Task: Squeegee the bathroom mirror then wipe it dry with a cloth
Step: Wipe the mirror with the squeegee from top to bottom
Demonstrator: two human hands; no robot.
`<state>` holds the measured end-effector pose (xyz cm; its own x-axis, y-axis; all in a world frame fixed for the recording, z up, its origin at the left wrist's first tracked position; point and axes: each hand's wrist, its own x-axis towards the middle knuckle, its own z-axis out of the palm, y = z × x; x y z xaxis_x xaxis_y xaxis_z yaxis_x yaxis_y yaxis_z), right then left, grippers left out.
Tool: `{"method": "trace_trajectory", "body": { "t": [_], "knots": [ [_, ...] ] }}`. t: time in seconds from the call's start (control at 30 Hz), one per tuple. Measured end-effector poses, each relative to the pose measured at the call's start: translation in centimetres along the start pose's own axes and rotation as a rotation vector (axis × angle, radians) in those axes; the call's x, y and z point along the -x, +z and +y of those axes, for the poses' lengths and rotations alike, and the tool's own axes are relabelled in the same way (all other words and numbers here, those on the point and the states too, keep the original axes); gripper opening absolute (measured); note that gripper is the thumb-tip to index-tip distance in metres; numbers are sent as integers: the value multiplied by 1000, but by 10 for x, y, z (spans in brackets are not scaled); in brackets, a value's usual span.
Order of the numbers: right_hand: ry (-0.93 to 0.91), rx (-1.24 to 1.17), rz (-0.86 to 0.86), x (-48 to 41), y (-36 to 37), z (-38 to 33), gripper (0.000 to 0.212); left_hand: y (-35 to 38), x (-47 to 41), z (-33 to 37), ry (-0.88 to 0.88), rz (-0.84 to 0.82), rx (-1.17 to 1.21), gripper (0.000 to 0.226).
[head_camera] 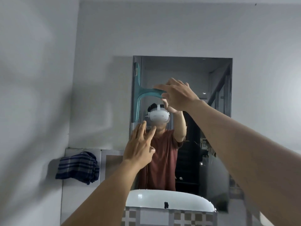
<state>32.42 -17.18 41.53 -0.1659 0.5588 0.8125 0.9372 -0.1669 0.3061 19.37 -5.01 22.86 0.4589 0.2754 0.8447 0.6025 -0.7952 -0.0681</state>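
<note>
A rectangular mirror [211, 144] hangs on the grey wall ahead. A teal squeegee [138, 93] has its blade upright along the mirror's left edge, with its handle pointing right. My right hand [177, 95] holds the end of that handle, arm stretched up. My left hand [140, 147] is raised below it with fingers spread, fingertips at or close to the glass near the lower left part of the mirror, holding nothing. A dark blue striped cloth [78, 167] lies bunched on a ledge to the left of the mirror.
The mirror reflects a person in a maroon shirt with a white headset, and a staircase behind. A white basin [162, 199] shows at the mirror's bottom. Checkered tiles [179, 217] run below. Grey wall surrounds the mirror.
</note>
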Motion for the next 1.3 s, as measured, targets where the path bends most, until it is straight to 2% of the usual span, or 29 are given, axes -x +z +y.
{"method": "trace_trajectory", "body": {
  "t": [0.2,0.43,1.03,1.3],
  "knots": [
    [-20,96,-27,-12,-5,-2,51,0,1,-2,11,0,22,88],
    [-23,124,-32,-12,-5,1,48,0,0,-2,9,2,14,89],
    [71,194,-30,9,-27,32,51,-3,1,-3,3,19,33,90],
    [119,264,-97,23,-41,41,50,1,0,-5,-5,10,18,92]
  ]
}}
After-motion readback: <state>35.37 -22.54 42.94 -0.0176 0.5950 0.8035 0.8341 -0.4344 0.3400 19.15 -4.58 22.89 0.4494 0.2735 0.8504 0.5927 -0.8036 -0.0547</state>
